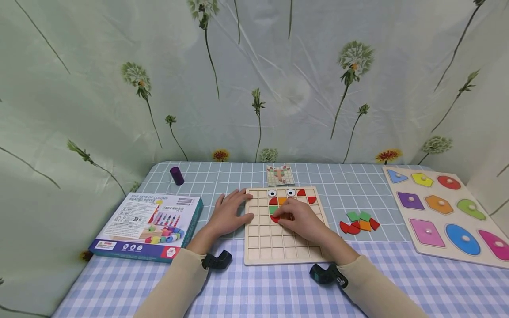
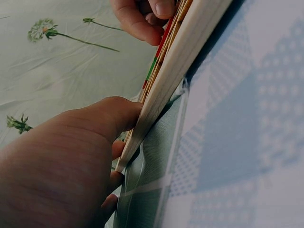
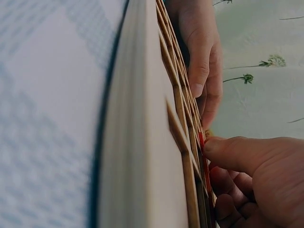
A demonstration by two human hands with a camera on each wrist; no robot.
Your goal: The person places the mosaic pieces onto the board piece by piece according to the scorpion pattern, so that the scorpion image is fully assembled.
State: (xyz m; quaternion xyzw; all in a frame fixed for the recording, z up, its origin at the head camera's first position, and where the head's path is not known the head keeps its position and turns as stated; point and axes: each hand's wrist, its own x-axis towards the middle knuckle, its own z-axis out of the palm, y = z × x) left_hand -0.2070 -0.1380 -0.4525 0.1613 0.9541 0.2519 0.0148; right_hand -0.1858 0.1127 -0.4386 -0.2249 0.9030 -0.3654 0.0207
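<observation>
A wooden grid board (image 1: 262, 255) lies on the table in front of me, bearing two round eye pieces (image 1: 272, 193), an orange square (image 1: 282, 200), a green square (image 1: 273, 210) and several red curved pieces (image 1: 312, 200). My left hand (image 1: 228, 215) rests at the board's left edge, its thumb touching the rim and its fingers reaching to the far corner. Over the middle of the grid, my right hand (image 1: 301, 219) pinches a red curved piece (image 1: 275, 218) just below the green square. Its curled fingers partly hide the nearby cells.
Loose red, green and orange pieces (image 1: 353, 228) lie right of the board. Behind it is a small pattern card (image 1: 280, 176). A boxed bead set (image 1: 147, 225) and a purple cylinder (image 1: 176, 176) are on the left; a shape puzzle board (image 1: 445, 214) is far right.
</observation>
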